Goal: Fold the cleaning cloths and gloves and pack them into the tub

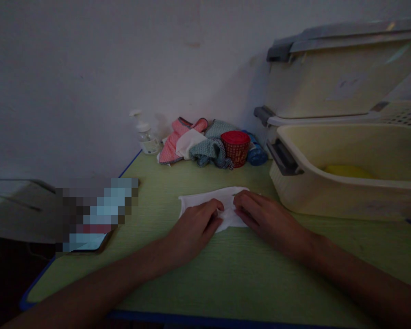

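A small white cloth (205, 200) lies on the green tabletop in front of me, partly covered by both hands. On its left part rests my left hand (198, 224), with thumb and fingers curled together and pinching the fabric. My right hand (263, 214) has its fingers bent down onto the right part of the cloth, gripping it near the edge. A narrow strip of cloth shows between the two hands. The fingertips of the right hand are partly hidden.
A large cream basket (329, 203) with something yellow inside stands at right, before a lidded box (322, 87). Along the wall are a pump bottle (149, 139), crumpled pink and grey cloths (207, 153), a red container (236, 148) and a blue item (256, 153). A blurred-out device (99, 219) lies left.
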Motion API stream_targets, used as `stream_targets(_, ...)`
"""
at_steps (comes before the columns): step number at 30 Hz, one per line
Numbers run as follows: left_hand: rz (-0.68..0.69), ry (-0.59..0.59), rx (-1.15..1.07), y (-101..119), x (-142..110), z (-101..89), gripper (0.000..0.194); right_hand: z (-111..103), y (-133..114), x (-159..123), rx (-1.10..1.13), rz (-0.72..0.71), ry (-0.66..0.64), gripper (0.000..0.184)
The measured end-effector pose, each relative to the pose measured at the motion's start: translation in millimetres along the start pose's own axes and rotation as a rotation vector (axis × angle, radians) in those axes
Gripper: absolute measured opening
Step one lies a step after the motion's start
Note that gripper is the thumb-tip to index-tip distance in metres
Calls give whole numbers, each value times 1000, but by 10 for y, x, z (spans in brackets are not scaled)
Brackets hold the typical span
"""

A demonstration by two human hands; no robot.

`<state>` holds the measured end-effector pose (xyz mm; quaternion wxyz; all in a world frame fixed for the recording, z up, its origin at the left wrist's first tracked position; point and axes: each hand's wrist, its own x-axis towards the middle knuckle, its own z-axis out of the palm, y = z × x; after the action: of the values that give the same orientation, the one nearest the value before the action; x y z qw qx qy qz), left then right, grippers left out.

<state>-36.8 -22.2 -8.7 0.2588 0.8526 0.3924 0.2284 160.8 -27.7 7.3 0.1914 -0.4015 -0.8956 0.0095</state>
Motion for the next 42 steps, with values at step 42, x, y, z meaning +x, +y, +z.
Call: stream_targets(42,458,-64,196,-169,42,-177,28,-145,86,-53,-109,-152,-99,19)
